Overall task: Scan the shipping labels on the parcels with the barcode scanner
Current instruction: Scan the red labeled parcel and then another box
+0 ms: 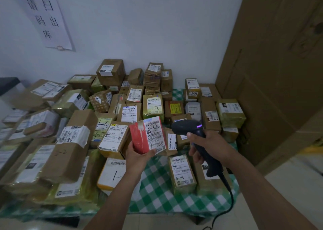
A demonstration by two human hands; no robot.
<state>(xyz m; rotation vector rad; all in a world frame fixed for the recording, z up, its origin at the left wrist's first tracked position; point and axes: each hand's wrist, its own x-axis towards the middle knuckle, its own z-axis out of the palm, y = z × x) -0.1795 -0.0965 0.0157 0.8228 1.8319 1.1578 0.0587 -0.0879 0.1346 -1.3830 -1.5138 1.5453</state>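
My left hand (pixel 138 155) holds a small red parcel (pixel 139 138) from below, lifted above the table, its white shipping label (pixel 155 133) facing up and toward me. My right hand (pixel 208 145) grips the handle of a black barcode scanner (pixel 188 127), whose head points left at the label from a short distance; a purple light glows on top of it. The scanner's black cable (pixel 229 194) hangs down past the table's front edge. Many other labelled parcels cover the table.
A green-and-white checked tablecloth (pixel 157 186) shows between parcels near the front. Brown cartons are piled toward the white wall (pixel 139 28); a parcel marked 4-3 (pixel 181 173) lies under my right hand. Tall cardboard sheets (pixel 271 72) stand at the right. A paper notice (pixel 45 16) hangs on the wall.
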